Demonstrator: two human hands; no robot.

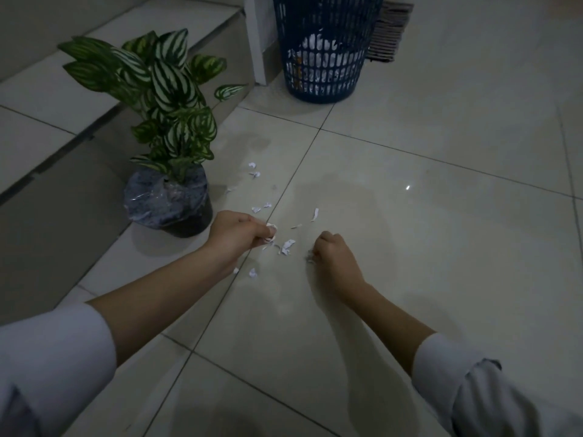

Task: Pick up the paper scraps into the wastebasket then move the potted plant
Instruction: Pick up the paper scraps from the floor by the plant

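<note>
Both arms reach fwd and down to the floor (410, 152), sleeves (53, 351) pushed up, forearms bare. Left hand (235, 233) is curled, knuckles up, fingers pinched round a few white scraps (271, 230) that poke out at the fingertips, just beside the pot. Right hand (329, 249) is fisted too, wrist bent, knuckles twd the floor; a bit of paper seems to show at its fingertips but can't tell for sure what it grips. More loose scraps (287, 246) lie on the tile btwn the hands, others trail up along the grout line next to the plant (164, 99). Plant sits in a dark pot (189, 220) w/ plastic wrap, by the step (47, 99). Blue basket (325, 48) stands well apart, beyond the scraps, w/ white paper inside.
</note>
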